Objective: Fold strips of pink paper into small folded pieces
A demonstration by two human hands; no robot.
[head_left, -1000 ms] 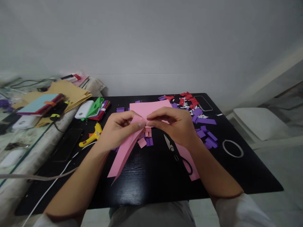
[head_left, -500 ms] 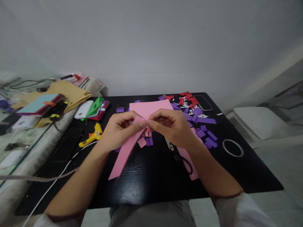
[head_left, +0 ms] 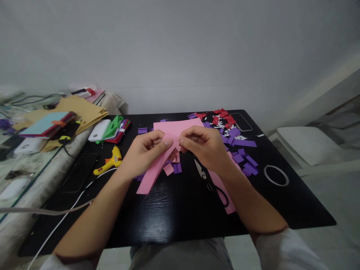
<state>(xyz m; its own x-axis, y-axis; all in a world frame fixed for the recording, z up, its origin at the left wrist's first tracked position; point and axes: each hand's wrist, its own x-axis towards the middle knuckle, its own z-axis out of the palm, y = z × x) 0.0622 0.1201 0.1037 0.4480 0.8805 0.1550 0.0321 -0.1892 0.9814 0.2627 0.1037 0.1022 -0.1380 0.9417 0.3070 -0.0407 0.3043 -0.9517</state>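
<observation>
Above the middle of the table, my left hand (head_left: pixel 147 152) pinches a folded pink paper strip (head_left: pixel 153 174) between thumb and fingers. The strip slants down toward me, with its upper end standing out past the thumb. My right hand (head_left: pixel 204 146) is closed in a pinch at the right edge of that upper end; its fingertips partly hide what they grip. Behind the hands lies a pink sheet (head_left: pixel 178 125). Small pink and purple paper pieces (head_left: pixel 168 169) sit under the strip. Scissors (head_left: pixel 206 176) with black handles lie partly open beside my right wrist, near another pink strip (head_left: pixel 225 191).
A yellow glue gun (head_left: pixel 112 162) with a white cord lies left, near a dark phone-like slab (head_left: pixel 80 172). Purple pieces (head_left: pixel 249 165) and red scraps (head_left: pixel 225 116) are scattered right, near a ring (head_left: pixel 276 175). Bundled coloured paper (head_left: pixel 116 129) sits at the back left.
The pink strip's lower end has moved up and to the right. My fingertips have drawn slightly apart, and more of the strip's upper end shows between them.
</observation>
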